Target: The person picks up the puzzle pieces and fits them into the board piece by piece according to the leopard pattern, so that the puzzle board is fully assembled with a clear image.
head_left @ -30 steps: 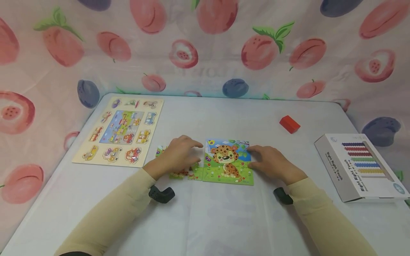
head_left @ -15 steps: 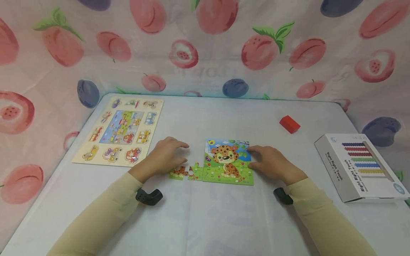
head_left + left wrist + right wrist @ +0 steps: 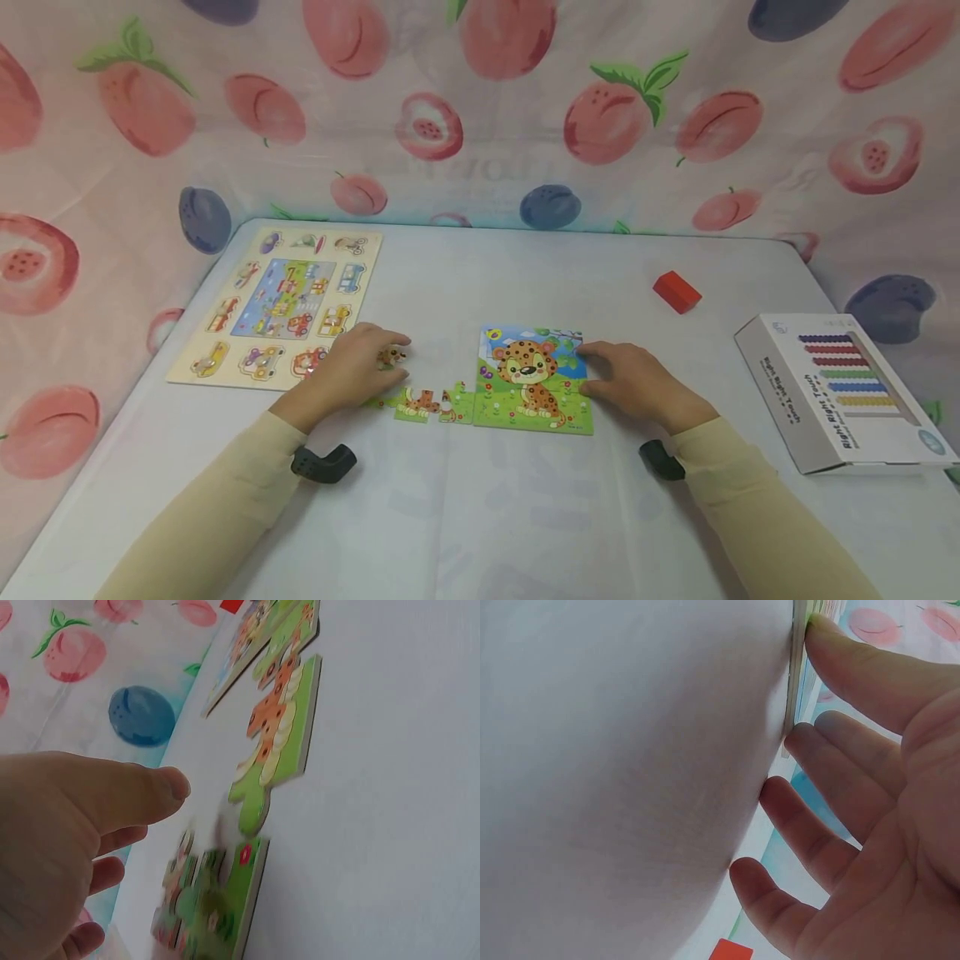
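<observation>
My left hand (image 3: 347, 367) hovers over loose jigsaw pieces, thumb and fingers apart. A brown-spotted jigsaw piece (image 3: 392, 357) shows in the gap between them in the head view. In the left wrist view the thumb stretches over the table, with a leopard-leg piece (image 3: 274, 731) beyond it and blurred green pieces (image 3: 217, 900) below. To the right lies the square leopard picture puzzle (image 3: 534, 379); a green piece (image 3: 459, 404) sits against its lower left edge. My right hand (image 3: 637, 379) rests at the puzzle's right edge, thumb and fingertips touching it, fingers spread.
A wooden vehicle puzzle board (image 3: 187, 358) lies at the left, partly behind the left hand. Toward the back right is a red block (image 3: 677, 292). A white box (image 3: 787, 408) with coloured rows stands at the far right. A peach-patterned curtain (image 3: 480, 125) hangs behind the table.
My left hand has moved left, away from the leopard puzzle and along the loose pieces, uncovering the ones nearer the puzzle. The right hand and the puzzle have stayed put.
</observation>
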{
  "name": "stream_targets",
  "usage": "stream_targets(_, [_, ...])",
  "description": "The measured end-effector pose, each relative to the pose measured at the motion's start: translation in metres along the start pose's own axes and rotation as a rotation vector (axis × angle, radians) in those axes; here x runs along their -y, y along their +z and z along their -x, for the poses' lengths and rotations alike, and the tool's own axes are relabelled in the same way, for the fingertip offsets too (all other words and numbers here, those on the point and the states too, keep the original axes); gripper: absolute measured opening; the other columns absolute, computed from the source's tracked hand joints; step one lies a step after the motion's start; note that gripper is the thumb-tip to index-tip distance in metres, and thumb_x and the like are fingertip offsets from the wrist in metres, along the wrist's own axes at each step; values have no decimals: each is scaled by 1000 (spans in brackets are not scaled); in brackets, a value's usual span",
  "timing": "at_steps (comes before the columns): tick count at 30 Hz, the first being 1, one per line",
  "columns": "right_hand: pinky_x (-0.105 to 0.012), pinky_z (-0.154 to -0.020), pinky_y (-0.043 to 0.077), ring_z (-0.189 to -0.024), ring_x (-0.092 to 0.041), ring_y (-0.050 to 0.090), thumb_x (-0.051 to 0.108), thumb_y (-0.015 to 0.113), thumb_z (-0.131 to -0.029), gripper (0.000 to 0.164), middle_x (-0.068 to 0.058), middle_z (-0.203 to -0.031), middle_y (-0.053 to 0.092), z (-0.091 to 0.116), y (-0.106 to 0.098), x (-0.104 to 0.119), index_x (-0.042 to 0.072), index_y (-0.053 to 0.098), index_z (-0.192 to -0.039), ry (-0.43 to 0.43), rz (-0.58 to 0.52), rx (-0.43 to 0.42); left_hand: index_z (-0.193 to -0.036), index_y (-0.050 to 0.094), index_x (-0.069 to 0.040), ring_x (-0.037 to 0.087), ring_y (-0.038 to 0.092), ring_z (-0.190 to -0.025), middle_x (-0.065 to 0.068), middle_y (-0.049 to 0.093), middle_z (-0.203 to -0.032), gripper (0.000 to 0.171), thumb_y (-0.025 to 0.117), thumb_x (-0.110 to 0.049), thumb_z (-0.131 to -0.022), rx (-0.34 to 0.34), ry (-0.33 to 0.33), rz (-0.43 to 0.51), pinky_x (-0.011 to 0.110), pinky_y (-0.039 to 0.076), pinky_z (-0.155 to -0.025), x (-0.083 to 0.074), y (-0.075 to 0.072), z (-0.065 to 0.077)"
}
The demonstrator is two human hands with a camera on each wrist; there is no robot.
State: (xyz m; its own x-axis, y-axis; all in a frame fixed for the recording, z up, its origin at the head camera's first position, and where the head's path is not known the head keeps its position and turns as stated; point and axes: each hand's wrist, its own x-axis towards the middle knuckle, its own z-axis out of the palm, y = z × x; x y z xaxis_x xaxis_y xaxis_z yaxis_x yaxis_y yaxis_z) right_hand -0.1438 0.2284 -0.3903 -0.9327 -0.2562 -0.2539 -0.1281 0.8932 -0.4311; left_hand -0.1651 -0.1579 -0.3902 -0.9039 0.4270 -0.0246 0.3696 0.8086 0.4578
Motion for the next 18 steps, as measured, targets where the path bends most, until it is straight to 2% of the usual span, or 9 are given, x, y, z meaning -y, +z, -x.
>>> stream_targets(4, [-60, -108, 33, -134, -45, 41, 19, 75, -90, 60, -24, -144, 50, 1, 0, 0, 3, 52, -144, -8, 5, -6, -127, 67, -4, 35, 52, -123, 12, 66, -122, 43, 77, -21, -88, -12, -16, -1, 53, 40, -100, 9, -4, 3])
stream_targets(11, [-60, -108, 33, -134, -45, 42, 19, 75, -90, 60, -23, -144, 50, 1, 0, 1, 3, 53, -143, -13, 10, -13, -127, 66, -2, 36, 52, -122, 13, 67, -124, 45, 75, -24, -89, -20, -38, -89, 55, 36, -103, 25, -11, 4])
stream_targets(18, [-60, -108, 33, -134, -45, 41, 20, 75, -90, 61, -23, -145, 49, 0, 0, 1, 3, 52, -144, -6, 14, -2, -128, 66, -2, 33, 51, -117, 16, 62, -122, 46, 76, -25, -88, -8, -111, -32, 51, 42, -97, 35, -14, 10])
